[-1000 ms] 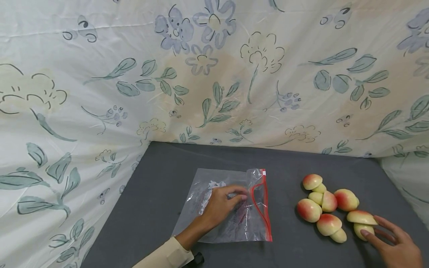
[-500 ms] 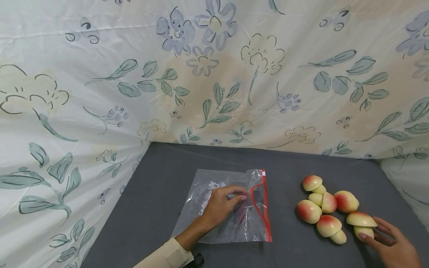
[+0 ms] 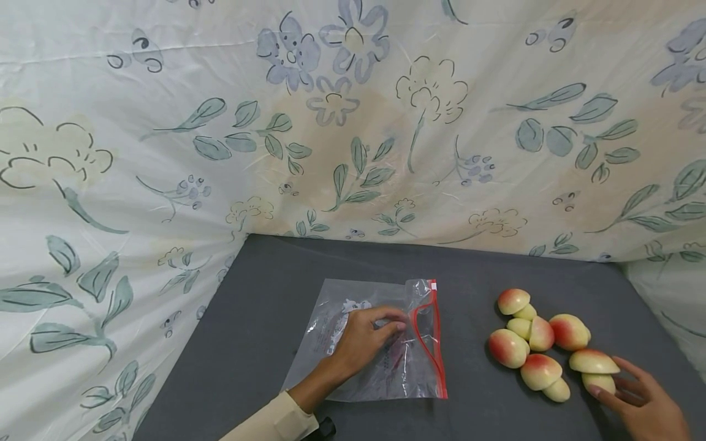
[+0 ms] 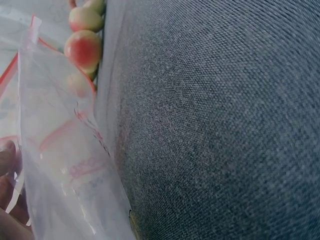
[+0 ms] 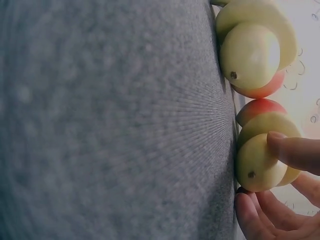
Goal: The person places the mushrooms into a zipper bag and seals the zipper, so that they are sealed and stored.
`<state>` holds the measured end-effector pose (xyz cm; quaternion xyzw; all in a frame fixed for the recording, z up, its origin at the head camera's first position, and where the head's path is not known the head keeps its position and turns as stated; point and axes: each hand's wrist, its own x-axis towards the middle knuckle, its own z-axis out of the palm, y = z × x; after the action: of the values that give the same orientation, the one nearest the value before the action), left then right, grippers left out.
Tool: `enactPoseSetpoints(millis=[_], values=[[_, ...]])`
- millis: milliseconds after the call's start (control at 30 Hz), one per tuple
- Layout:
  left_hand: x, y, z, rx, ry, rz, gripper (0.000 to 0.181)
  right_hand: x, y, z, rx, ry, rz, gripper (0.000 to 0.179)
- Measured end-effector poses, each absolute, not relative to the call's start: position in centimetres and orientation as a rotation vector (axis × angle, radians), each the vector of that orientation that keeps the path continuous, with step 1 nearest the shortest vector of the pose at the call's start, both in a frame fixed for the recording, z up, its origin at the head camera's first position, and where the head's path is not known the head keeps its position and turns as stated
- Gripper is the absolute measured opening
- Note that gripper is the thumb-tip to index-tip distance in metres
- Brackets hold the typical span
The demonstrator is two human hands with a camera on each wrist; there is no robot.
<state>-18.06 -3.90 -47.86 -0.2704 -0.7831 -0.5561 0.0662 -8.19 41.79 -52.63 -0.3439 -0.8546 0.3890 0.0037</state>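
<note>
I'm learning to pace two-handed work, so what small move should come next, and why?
Probably the right hand should lift the rightmost mushroom slightly toward the clear bag. That hand grips the mushroom from its right side, while the left hand holds the bag, whose red edges bow apart on the side facing the other mushrooms.

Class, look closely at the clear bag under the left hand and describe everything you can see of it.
The bag is clear, crinkled and looks like thin plastic, with pale print. Its right end has red edging and a white tab at the far corner. One red edge bows inward, so the mouth appears parted. It lies on the dark table, its film pinched by the left hand.
</note>
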Motion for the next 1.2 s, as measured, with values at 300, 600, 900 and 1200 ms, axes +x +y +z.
enactPoseSetpoints(millis=[300, 600, 900, 1200], values=[[-18.0, -4.0, -48.0, -0.811, -2.367, -1.668, 0.012, -8.0, 41.2, -52.2, -1.062, -2.65, 1.233, 0.099], [-18.0, -4.0, -47.9, -0.823, -2.36, -1.682, 0.013, -7.6, 40.7, -51.7, -1.085, -2.617, 1.265, 0.097], [-18.1, -4.0, -48.2, -0.841, -2.356, -1.649, 0.012, -7.7, 40.6, -51.1, -1.098, -2.607, 1.24, 0.095], [-18.1, -4.0, -48.1, -0.833, -2.361, -1.647, 0.012, -8.0, 40.6, -50.9, -1.094, -2.569, 1.237, 0.097]])
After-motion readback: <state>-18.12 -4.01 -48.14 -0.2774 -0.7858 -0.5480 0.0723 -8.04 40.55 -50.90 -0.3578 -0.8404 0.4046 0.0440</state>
